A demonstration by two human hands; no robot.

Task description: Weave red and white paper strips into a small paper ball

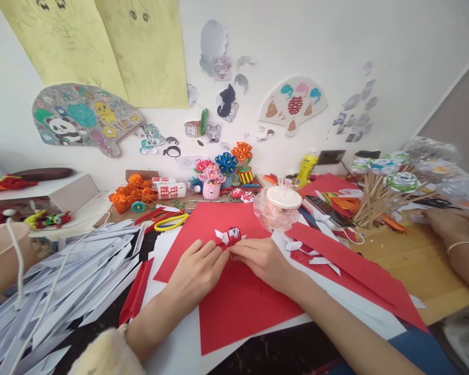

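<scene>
A small red and white folded paper flower is held low over a sheet of red paper in the middle of the table. My left hand pinches its near left side, thumb and fingers pressed together. From the right, my right hand grips the near edge with its fingertips close to the left ones. The fingertips hide the lower part of the flower. Beyond it, to the right, stands a clear plastic cup with a white lid.
White folded paper strips are heaped at left, by yellow-handled scissors. Small flower pots line the wall. Paper roses on sticks stand at right, near another person's hand.
</scene>
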